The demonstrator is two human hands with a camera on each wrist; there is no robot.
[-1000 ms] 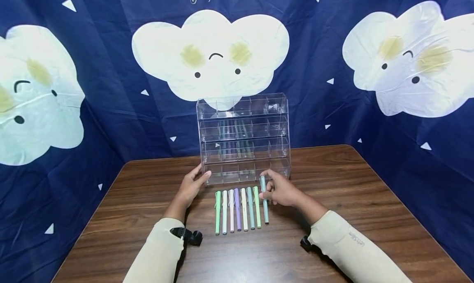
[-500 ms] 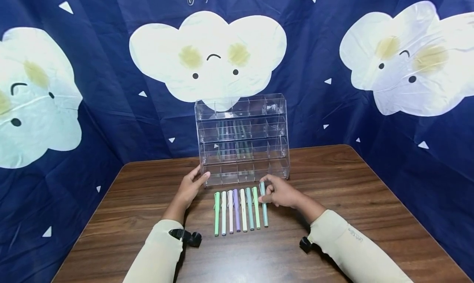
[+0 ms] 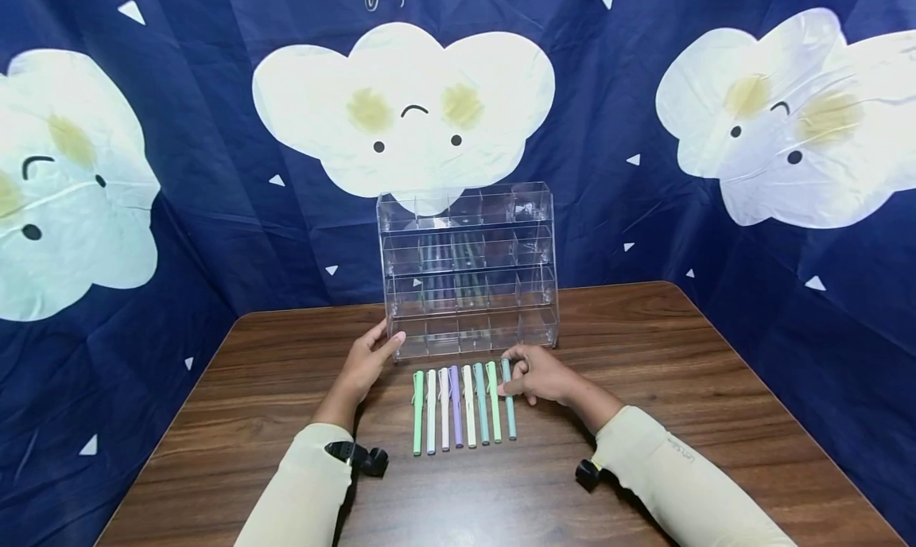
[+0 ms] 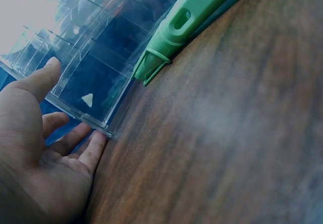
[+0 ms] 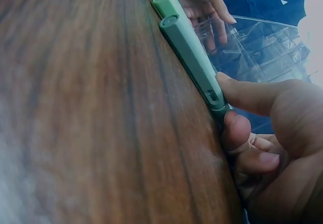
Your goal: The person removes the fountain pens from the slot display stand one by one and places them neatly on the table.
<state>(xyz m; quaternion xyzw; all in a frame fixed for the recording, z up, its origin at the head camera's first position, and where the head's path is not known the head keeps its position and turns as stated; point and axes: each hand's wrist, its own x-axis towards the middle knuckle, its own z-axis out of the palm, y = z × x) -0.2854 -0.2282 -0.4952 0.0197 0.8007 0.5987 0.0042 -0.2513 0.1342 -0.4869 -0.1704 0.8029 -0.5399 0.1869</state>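
Observation:
Several pastel pens lie side by side on the wooden table [image 3: 644, 372], in front of a clear acrylic organizer [image 3: 468, 245] with rows of small compartments. My right hand [image 3: 510, 376] pinches the upper end of the rightmost teal pen [image 3: 510, 416]. In the right wrist view, the thumb and curled fingers of this hand [image 5: 227, 103] hold the teal pen [image 5: 189, 47], which lies flat on the wood. My left hand [image 3: 382, 342] touches the organizer's lower left corner with straight fingers. The left wrist view shows this hand [image 4: 75, 103] against the organizer [image 4: 101, 42], near the leftmost green pen [image 4: 186, 22].
A dark blue cloth with white cloud faces [image 3: 404, 106] hangs behind and around the table. A few pens stand in the organizer's middle compartments [image 3: 458, 253]. Bare wood stretches left and right of the pen row and toward the near edge.
My right hand has slid the teal pen toward me, so its top now lines up with the other pens. The left hand has stayed at the organizer's corner.

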